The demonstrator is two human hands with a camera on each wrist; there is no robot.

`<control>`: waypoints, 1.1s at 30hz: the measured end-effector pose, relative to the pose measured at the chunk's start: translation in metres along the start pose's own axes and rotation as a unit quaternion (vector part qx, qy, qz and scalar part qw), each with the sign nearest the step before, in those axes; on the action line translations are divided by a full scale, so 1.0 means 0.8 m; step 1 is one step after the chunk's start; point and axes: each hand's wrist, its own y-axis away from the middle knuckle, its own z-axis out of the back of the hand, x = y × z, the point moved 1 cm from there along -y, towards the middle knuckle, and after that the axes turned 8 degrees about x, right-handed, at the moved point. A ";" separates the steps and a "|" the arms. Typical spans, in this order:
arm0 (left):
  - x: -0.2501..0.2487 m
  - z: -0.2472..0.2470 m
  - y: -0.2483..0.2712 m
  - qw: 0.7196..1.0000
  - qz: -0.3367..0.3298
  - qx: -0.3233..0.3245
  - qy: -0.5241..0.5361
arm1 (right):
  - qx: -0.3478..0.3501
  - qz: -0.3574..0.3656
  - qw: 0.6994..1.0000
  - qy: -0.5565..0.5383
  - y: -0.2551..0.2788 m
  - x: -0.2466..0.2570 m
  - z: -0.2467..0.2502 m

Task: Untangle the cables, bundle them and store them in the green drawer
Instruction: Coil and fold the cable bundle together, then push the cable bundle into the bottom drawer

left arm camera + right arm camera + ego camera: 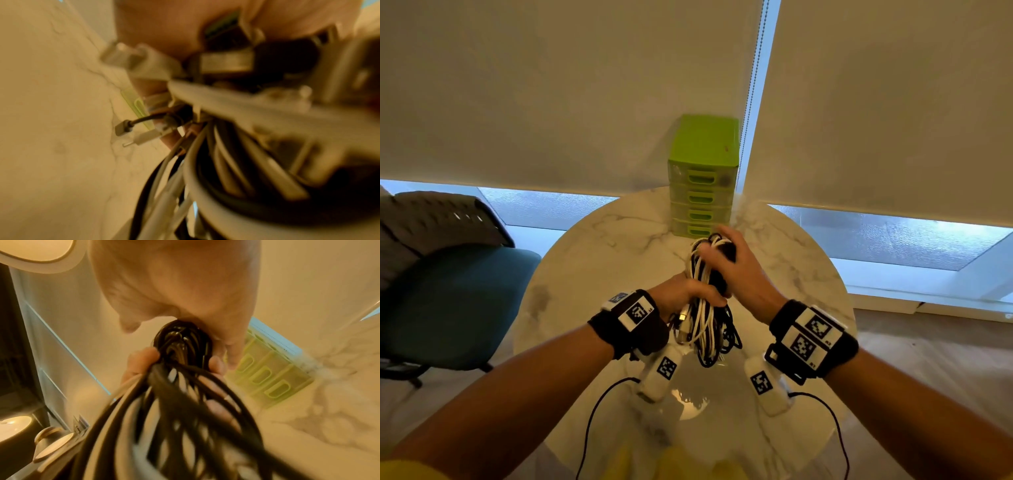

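Observation:
A looped bundle of black and white cables [707, 308] hangs between both hands above the round marble table [599, 260]. My left hand [693, 294] grips the bundle around its middle; plug ends [123, 128] stick out beside it. My right hand [726, 260] holds the bundle's top loops, with fingers curled round the black strands [183, 344]. The green drawer unit [702, 178] stands at the table's far edge, just beyond the right hand, with all its drawers shut. It also shows in the right wrist view as the green drawers [267, 376].
A teal chair [455, 294] with a grey throw stands left of the table. Roller blinds [551, 85] and a bead chain [755, 78] hang behind the drawers. Thin black wrist-camera leads [592, 418] trail over the table's near edge.

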 end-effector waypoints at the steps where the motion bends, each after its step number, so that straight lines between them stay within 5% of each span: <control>1: 0.000 -0.004 -0.001 1.000 -0.009 -0.006 -0.012 | -0.020 0.008 1.000 -0.005 0.000 -0.007 -0.004; 8: 0.000 -0.023 -0.007 0.996 -0.023 -0.017 -0.089 | -0.106 0.027 0.992 -0.060 -0.003 -0.025 -0.006; 16: 0.010 -0.007 -0.029 0.985 -0.079 -0.096 -0.116 | -0.068 0.032 0.996 -0.053 -0.028 -0.033 -0.004; 23: -0.026 0.104 -0.072 0.960 -0.004 -0.182 -0.214 | 0.038 -0.051 0.988 -0.141 -0.134 -0.027 -0.003; 29: -0.110 0.200 -0.112 0.912 -0.065 -0.205 -0.350 | -0.065 -0.132 0.948 -0.282 -0.232 -0.066 -0.005; 33: -0.159 0.227 -0.130 0.869 -0.073 -0.178 -0.456 | -0.127 -0.237 0.927 -0.261 -0.267 -0.112 -0.016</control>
